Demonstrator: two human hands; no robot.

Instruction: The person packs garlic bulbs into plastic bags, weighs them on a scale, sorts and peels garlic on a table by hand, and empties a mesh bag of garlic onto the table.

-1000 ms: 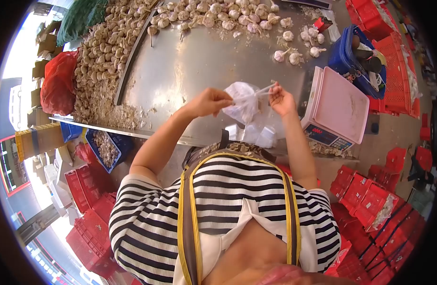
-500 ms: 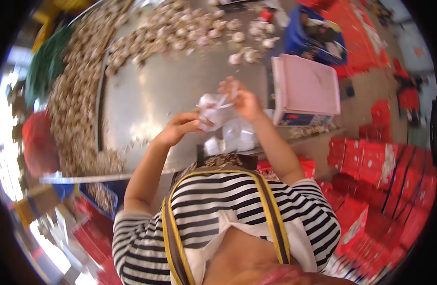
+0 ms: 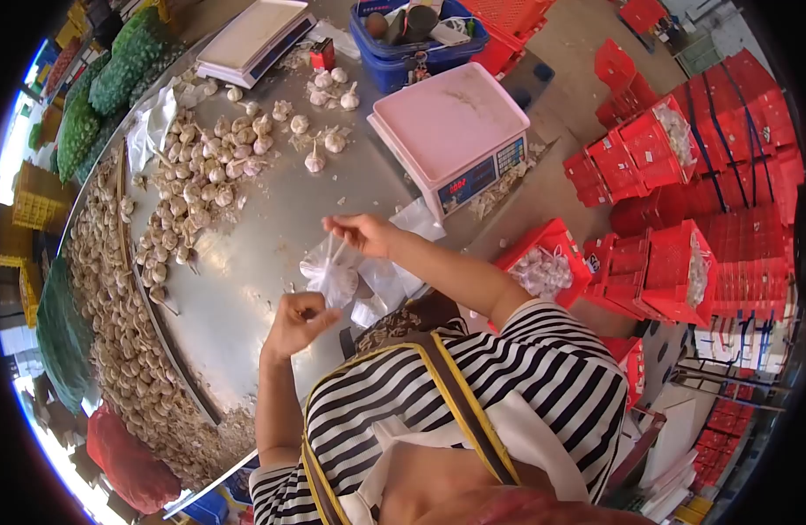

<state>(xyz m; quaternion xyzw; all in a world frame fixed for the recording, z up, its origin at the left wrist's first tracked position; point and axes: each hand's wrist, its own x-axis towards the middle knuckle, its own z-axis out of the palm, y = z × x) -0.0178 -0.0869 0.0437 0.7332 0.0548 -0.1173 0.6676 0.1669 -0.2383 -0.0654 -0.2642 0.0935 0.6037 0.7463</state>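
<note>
the display (image 3: 457, 187) on the front of the pink-topped scale (image 3: 451, 122) shows lit red digits, seemingly zeros ending in a 2, too small to be sure of. beside it, the keypad (image 3: 511, 156) carries marks on its keys that are too tiny to read. the stacked red crates (image 3: 753, 114) bear small pale labels, whose wording cannot be made out either

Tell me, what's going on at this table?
A person's right hand pinches the gathered top of a clear plastic bag with something pale inside. The left hand is close by; whether it touches the bag is unclear. Loose garlic heads lie across the metal table, and a pink-topped scale stands nearby.
</note>
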